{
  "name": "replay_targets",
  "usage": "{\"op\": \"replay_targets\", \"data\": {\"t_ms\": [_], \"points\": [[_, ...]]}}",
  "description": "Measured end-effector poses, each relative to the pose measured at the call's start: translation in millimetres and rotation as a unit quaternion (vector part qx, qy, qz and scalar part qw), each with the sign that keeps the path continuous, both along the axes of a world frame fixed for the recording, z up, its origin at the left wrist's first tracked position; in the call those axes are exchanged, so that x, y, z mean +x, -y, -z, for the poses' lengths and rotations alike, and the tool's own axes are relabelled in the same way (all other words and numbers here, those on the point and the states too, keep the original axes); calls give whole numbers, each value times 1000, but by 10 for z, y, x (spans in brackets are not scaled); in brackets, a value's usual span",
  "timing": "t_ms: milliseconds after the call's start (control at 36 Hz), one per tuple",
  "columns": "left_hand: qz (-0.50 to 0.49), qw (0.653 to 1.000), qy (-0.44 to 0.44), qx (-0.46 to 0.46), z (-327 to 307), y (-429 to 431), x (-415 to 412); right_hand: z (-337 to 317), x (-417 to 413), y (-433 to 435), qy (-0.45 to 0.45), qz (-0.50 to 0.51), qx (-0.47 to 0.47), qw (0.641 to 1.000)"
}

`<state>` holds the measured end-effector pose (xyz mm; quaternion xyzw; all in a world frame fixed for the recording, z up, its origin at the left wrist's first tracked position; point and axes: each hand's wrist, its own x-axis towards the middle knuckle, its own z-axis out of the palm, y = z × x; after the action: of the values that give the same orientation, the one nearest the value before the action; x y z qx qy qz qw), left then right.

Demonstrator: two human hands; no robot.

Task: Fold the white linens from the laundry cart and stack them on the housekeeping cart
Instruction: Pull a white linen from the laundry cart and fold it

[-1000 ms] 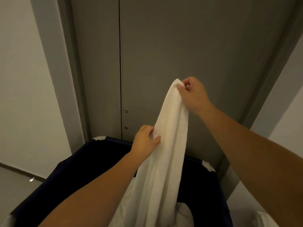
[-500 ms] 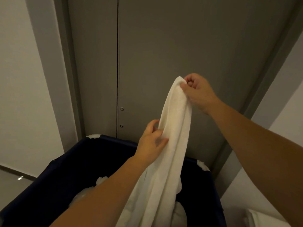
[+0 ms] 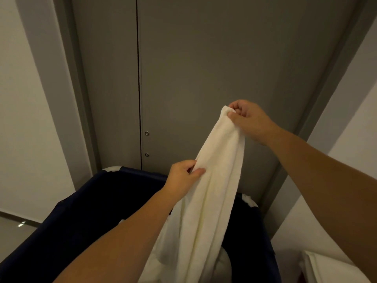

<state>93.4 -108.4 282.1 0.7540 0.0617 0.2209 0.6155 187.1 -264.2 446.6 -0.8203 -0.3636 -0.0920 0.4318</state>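
Our right hand [image 3: 250,121] pinches the linen [image 3: 214,190] top above the cart [image 3: 85,211]. Our left hand [image 3: 183,177] grips its edge lower down.

Your right hand [image 3: 250,120] pinches the top corner of a long white textured linen cloth [image 3: 217,180] between thumb and curled fingers, holding it up in front of the flat grey double doors [image 3: 204,68]. Your left hand [image 3: 181,178] grips the cloth's left edge lower down, thumb on the near side. The cloth hangs in bunched vertical folds into the dark navy fabric laundry cart [image 3: 85,205]. More white linen [image 3: 223,262] lies inside the cart, beside the hanging cloth.
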Motion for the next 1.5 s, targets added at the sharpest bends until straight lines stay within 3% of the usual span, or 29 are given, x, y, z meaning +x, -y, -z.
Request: {"op": "replay_targets", "data": {"t_ms": [167,306,500,750,917,1028,1139,1222,1306,1500], "points": [[76,994,-56,-51,79,-4,-71,-60,36,68,29,19,-34,999],[122,987,-77,-70,164,41,-102,-166,43,37,74,54,16,996],[80,990,-118,-19,270,-82,-205,-427,95,255,108,124,85,983],[114,957,-186,190,308,-226,-269,-579,168,585,88,213,148,962],[9,979,-128,158,96,-259,-204,-428,140,633,53,216,94,970],[5,972,-77,223,-357,-230,-220,-274,75,655,40,166,90,981],[-1,966,-37,258,-594,-289,-220,-108,-93,568,26,110,21,993],[14,962,-22,272,-710,-276,-226,-25,-242,426,4,12,-40,999],[30,959,-17,281,-800,-218,-238,87,-296,269,-17,-63,-158,985],[67,959,1,276,-901,-167,-314,376,-266,-54,-71,-155,-242,955]]}}
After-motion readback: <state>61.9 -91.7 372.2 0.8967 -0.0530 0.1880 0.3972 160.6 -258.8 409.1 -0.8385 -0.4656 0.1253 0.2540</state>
